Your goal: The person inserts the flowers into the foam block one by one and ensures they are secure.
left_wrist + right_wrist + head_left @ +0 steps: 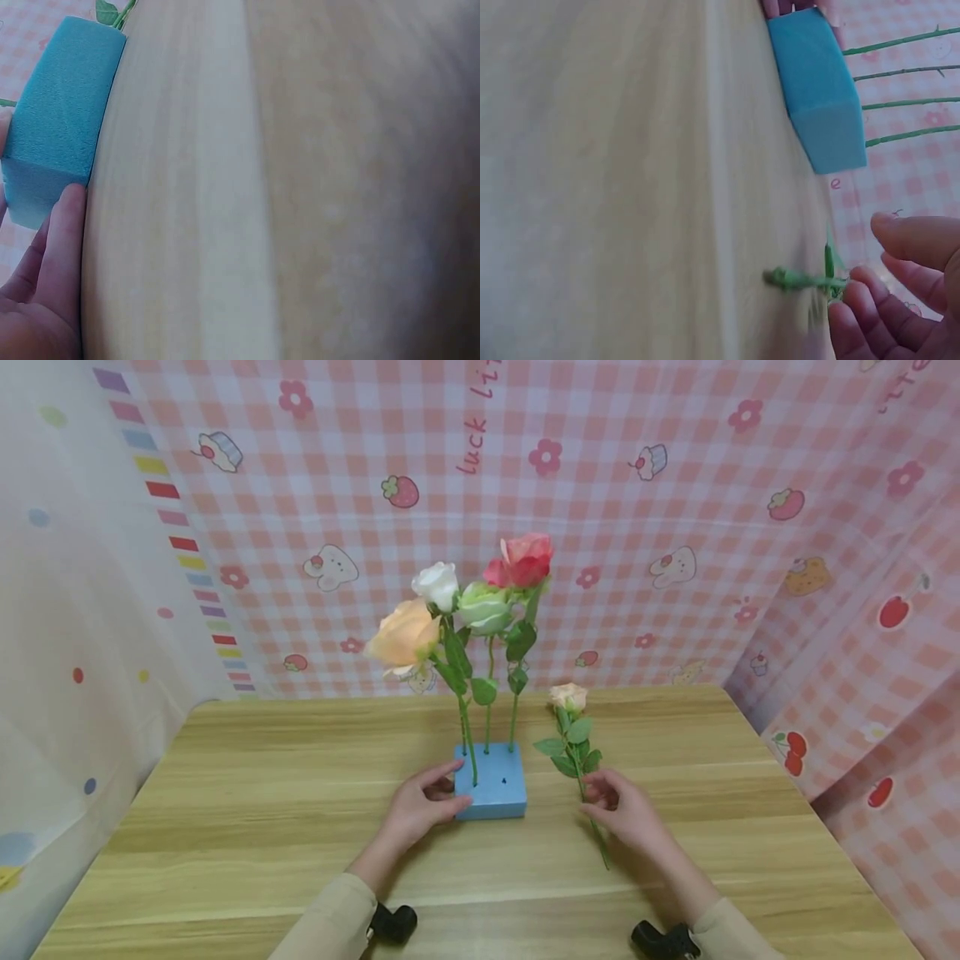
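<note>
A blue foam block [491, 802] sits on the table, its corner gripped by my left hand [422, 810]. Fingers [66, 247] press along its side in the left wrist view. From its top rise four stems: a peach rose [407, 637], a white rose [436, 585], a green rose [486, 608] and a pink-red rose [523, 562]. To the right lies a small pale-peach rose [568, 697] with leaves and a green stem. My right hand [622, 806] is at that stem, thumb and fingers apart around it.
The wood-grain table [300, 860] ends at a pink checked cloth [637, 527] behind and at the right. A white dotted cloth [90, 610] hangs at the left. Black wrist devices [395, 924] are worn at both sleeves. A small dark hole [504, 781] shows in the block's top.
</note>
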Demonstrator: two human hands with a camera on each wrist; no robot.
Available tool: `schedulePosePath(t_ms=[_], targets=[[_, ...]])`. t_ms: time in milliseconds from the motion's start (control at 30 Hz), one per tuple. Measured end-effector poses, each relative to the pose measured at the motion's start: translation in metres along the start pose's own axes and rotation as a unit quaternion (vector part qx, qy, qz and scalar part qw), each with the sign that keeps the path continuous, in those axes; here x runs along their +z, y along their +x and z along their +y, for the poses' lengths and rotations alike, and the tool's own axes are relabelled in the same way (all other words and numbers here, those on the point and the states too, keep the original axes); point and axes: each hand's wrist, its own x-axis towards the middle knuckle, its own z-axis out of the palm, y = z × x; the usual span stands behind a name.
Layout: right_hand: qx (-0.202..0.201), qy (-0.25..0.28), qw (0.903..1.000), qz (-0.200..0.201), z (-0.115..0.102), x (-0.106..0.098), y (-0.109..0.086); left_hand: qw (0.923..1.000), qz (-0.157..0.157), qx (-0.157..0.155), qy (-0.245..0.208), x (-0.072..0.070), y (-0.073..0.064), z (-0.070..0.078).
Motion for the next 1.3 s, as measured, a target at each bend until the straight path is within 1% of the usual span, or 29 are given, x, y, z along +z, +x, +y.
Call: schedulePosePath(t_ms=[100, 333, 467, 533, 800, 933, 1133, 1300], targets=[[0.011, -0.015, 0.9998, -0.003, 0.002, -0.003, -0.005, 1.0000, 0.003, 0.002, -0.001, 0.000, 0.000, 0.001], [0.052, -0.021, 0.9983, -0.015, 0.005, -0.008, -0.012, 1.0000, -0.002, -0.001, 0.004, -0.001, 0.000, 0.000], [0.061, -0.026, 0.9976, -0.017, 0.006, -0.010, -0.015, 1.0000, -0.004, -0.002, 0.006, -0.001, 0.000, 0.000], [0.062, -0.029, 0.9975, -0.019, 0.007, -0.010, -0.015, 1.0000, -0.004, -0.005, 0.005, -0.001, 0.000, 0.001], [0.056, -0.034, 0.9977, -0.017, 0.008, -0.008, -0.021, 1.0000, -0.005, 0.000, 0.005, 0.000, 0.000, 0.000], [0.044, -0.039, 0.9981, -0.016, 0.009, -0.005, -0.023, 1.0000, -0.006, -0.003, 0.004, 0.000, -0.001, 0.001], [0.036, -0.078, 0.9962, -0.015, 0.010, -0.001, -0.026, 0.9999, -0.004, -0.013, 0.001, 0.000, -0.002, 0.002], [0.033, -0.101, 0.9943, -0.006, 0.009, 0.000, -0.026, 1.0000, -0.005, -0.007, 0.001, 0.000, -0.002, 0.002]])
